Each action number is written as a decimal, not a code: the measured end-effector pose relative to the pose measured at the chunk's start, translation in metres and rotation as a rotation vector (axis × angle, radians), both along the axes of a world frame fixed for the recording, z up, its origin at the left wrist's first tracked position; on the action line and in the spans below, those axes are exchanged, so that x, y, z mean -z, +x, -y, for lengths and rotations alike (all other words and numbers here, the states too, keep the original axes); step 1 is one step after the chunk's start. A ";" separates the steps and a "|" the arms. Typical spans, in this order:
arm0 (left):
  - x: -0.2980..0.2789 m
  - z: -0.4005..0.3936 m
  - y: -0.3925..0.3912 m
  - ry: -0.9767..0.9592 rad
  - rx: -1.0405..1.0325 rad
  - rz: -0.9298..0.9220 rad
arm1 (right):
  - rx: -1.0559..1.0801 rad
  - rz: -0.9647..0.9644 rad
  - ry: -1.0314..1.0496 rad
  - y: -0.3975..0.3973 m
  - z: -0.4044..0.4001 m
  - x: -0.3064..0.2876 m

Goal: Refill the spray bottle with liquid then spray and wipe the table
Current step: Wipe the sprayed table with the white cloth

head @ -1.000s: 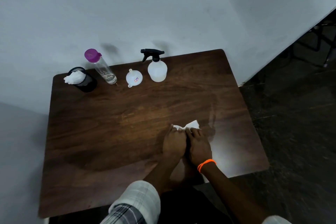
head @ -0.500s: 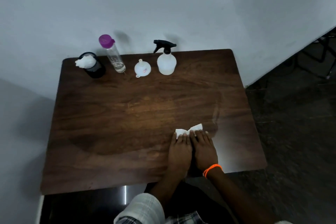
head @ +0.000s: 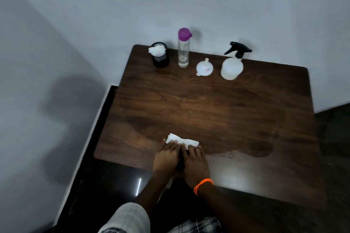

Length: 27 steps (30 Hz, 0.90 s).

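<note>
The table [head: 208, 111] has a dark wood-grain top with a smooth, semi-glossy finish that throws back a soft patch of light at its middle and another by its near edge. Toward the table's near edge, a white tissue [head: 181, 141] looks like soft, matt paper, creased. At the table's far edge, the spray bottle [head: 232, 67] has a translucent, frosted plastic body and a black matt plastic trigger head. Beside it, the funnel [head: 204, 67] is white, smooth plastic. The bottle [head: 183, 54] is clear and glossy, with a purple plastic cap. The black cup [head: 160, 56] looks matt and holds crumpled white paper.
</note>
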<state>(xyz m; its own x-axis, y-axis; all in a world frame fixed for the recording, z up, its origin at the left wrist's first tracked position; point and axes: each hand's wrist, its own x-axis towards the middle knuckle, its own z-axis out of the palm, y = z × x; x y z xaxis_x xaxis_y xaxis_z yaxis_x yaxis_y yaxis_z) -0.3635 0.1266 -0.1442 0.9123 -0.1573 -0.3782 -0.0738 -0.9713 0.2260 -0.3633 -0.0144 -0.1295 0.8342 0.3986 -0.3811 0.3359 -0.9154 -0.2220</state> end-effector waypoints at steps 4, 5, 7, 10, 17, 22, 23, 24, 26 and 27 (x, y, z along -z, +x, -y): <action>-0.005 -0.062 0.006 0.035 -0.120 0.014 | -0.039 -0.005 0.053 0.016 -0.060 -0.004; -0.007 -0.076 0.008 0.035 -0.139 0.013 | -0.054 -0.008 0.063 0.020 -0.074 -0.004; -0.009 -0.101 0.011 0.051 -0.167 0.006 | -0.105 -0.055 0.088 0.029 -0.100 -0.004; -0.009 -0.131 0.014 0.098 -0.208 -0.030 | -0.160 -0.067 0.113 0.037 -0.128 0.002; -0.004 -0.117 -0.010 0.088 -0.295 -0.050 | -0.208 -0.083 0.087 0.027 -0.122 0.007; -0.007 -0.073 -0.035 0.085 -0.101 -0.044 | -0.247 -0.145 0.018 0.006 -0.063 0.000; -0.007 -0.061 -0.038 0.072 -0.068 -0.056 | -0.240 -0.154 -0.011 0.002 -0.050 0.000; -0.007 -0.050 -0.040 0.061 -0.040 -0.063 | -0.230 -0.153 -0.033 -0.003 -0.038 0.000; -0.008 -0.029 -0.041 0.039 0.010 -0.055 | -0.182 -0.120 -0.051 -0.011 -0.014 -0.002; -0.010 -0.019 -0.040 0.048 0.057 -0.052 | -0.149 -0.102 -0.058 -0.015 -0.002 -0.002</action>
